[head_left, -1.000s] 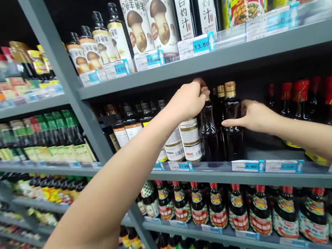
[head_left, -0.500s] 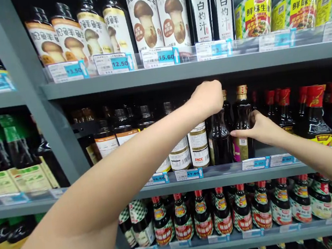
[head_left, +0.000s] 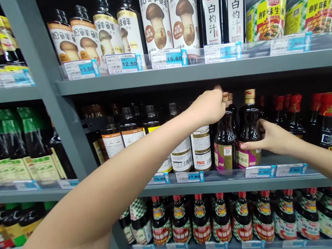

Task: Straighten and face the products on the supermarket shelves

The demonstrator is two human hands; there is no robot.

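I have a dark, curvy, purple-labelled bottle (head_left: 224, 143) pinched by its cap (head_left: 226, 96) under my left grip (head_left: 211, 104), its matching neighbour (head_left: 248, 130) clasped in my right grip (head_left: 270, 137).

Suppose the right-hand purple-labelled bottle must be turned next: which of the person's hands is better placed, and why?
Probably the right hand: its thumb reaches across the front of that bottle, with fingers at its side. The left hand is at the cap of the neighbouring bottle.
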